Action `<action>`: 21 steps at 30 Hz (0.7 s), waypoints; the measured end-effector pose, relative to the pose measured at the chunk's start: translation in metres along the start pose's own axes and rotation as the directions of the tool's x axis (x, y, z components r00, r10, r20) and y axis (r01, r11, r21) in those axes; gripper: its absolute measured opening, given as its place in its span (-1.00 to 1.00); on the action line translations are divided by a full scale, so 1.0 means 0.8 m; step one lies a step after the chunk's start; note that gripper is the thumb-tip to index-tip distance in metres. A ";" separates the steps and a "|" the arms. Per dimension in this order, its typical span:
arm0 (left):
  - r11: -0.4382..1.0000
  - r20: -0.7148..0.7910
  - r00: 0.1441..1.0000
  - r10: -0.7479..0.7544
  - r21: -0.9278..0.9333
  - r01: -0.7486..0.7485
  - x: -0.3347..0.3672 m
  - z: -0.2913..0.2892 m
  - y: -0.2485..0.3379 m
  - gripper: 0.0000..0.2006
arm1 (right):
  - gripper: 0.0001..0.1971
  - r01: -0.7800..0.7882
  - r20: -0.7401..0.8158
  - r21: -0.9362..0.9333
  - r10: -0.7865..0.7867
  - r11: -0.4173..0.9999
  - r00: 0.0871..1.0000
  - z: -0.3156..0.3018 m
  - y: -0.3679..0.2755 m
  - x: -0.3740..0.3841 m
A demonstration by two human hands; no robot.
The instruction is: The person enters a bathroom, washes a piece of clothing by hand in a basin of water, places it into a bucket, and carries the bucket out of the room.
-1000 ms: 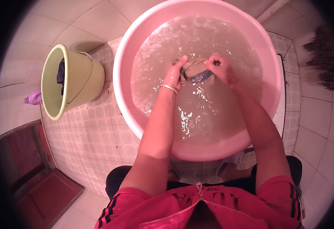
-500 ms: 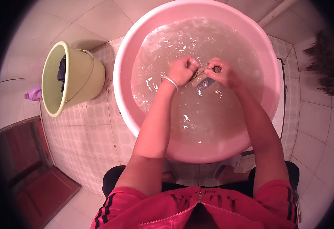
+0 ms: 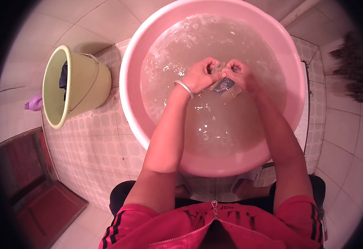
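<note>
Squeezing a small wet cloth (image 3: 222, 84) between them, the left hand (image 3: 201, 74) and right hand (image 3: 240, 74) are pinching it tight, knuckles touching, in soapy water in the pink tub (image 3: 128, 62) at upper middle. A green bucket (image 3: 91, 81) is sitting at left.

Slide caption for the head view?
Both hands, left hand and right hand, scrub a small cloth in a pink basin.
</note>
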State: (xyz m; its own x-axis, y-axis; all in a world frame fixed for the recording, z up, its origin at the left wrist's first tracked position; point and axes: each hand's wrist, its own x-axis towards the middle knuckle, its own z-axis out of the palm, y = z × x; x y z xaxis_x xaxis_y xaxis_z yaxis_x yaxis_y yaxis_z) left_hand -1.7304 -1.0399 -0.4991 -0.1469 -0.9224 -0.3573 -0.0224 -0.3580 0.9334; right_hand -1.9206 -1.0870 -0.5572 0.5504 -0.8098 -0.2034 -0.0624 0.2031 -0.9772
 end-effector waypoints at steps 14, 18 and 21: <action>0.650 -0.235 0.947 -0.220 -0.759 -0.038 0.021 0.024 -0.047 -0.69 | -0.78 0.096 -0.277 -0.176 -0.143 0.980 0.950 0.068 -0.044 -0.003; 0.426 -0.127 0.924 -0.360 -0.904 0.042 0.011 0.043 -0.039 -0.65 | -0.79 0.316 -0.029 -0.651 -0.439 0.690 0.898 0.129 -0.088 -0.019; 0.381 -0.051 0.942 -0.331 -0.921 0.084 0.017 0.069 -0.030 -0.65 | -0.82 -0.098 -0.205 -0.800 -0.116 0.592 0.972 0.061 -0.056 0.019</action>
State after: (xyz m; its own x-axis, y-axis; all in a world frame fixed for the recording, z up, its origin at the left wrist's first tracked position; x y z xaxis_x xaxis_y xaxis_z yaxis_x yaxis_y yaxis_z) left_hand -1.7865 -1.0355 -0.5246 -0.0805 -0.7578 -0.6475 0.8896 -0.3476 0.2962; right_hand -1.8689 -1.0811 -0.5134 0.3714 -0.9234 -0.0969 -0.7569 -0.2407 -0.6076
